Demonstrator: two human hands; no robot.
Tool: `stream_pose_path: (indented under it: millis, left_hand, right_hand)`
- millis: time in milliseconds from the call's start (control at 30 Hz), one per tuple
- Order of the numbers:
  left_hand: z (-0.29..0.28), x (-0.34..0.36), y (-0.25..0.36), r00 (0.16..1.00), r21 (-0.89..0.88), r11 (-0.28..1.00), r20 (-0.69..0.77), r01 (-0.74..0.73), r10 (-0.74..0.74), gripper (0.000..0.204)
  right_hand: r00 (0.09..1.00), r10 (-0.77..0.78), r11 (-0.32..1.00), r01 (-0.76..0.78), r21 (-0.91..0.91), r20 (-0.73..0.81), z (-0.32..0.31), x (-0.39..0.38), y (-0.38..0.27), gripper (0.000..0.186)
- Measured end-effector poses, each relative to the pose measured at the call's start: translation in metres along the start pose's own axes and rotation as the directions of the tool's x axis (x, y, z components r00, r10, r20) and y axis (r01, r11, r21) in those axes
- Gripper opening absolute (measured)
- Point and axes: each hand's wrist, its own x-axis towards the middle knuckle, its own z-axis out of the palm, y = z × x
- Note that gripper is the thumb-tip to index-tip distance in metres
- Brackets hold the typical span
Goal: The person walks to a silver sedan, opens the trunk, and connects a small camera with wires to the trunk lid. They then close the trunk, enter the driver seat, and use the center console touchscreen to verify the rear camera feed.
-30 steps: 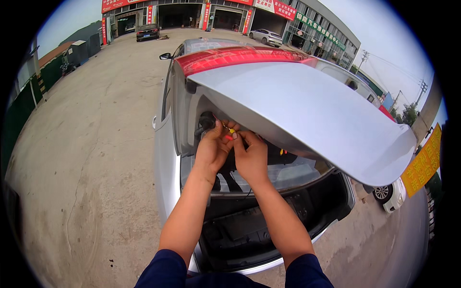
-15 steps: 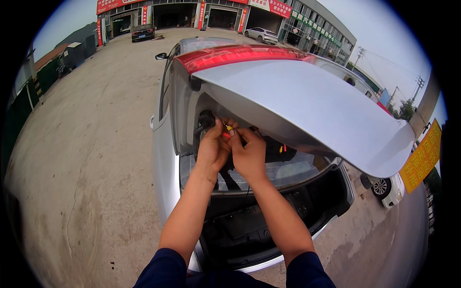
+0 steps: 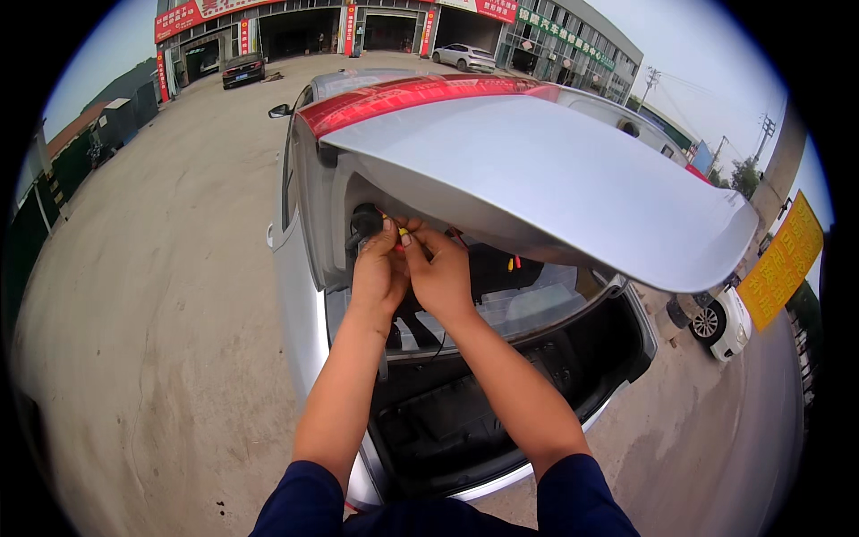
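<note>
Under the raised silver trunk lid point(image 3: 537, 170) of a car, my two hands are close together. My right hand point(image 3: 440, 268) pinches a small yellow plug point(image 3: 403, 232) between thumb and fingertips. My left hand point(image 3: 378, 276) is closed beside it, its thumb and fingers on the same small wiring; a bit of red shows between the hands. Exactly what each fingertip grips is partly hidden. A black round rubber part point(image 3: 365, 219) sits just left of my left fingertips. To the right of my hands hang another yellow and red plug pair point(image 3: 513, 264).
Below my forearms lies the open dark trunk point(image 3: 447, 430), with the rear window glass point(image 3: 537, 313) above it. A yellow sign point(image 3: 783, 259) and a white car point(image 3: 729, 331) stand at the right. Concrete ground point(image 3: 170, 295) spreads left; workshop bays point(image 3: 300, 31) line the back.
The whole view has shifted, so the car and lid sit slightly further left and higher. Both hands stay together at the plug, with only small finger movement.
</note>
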Motion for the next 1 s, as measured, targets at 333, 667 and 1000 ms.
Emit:
stream_pose_path:
  millis: [333, 667, 1000]
  left_hand:
    - [-0.009, -0.017, -0.005, 0.995, 0.436, 0.897, -0.037, -0.07, 0.095, 0.048]
    - [0.032, -0.091, -0.069, 0.881, 0.896, 0.329, 0.125, -0.298, 0.457, 0.029]
    - [0.079, -0.079, -0.113, 0.746, 0.84, -0.248, 0.542, -0.482, 0.386, 0.016]
  right_hand:
    - [0.863, 0.478, 0.738, -0.496, 0.457, 0.165, -0.039, -0.021, -0.035, 0.018]
    - [0.983, 0.154, 0.968, -0.129, 0.216, -0.104, -0.091, -0.053, -0.016, 0.013]
    - [0.924, 0.26, 0.526, -0.378, 0.762, 0.279, -0.15, -0.063, 0.044, 0.015]
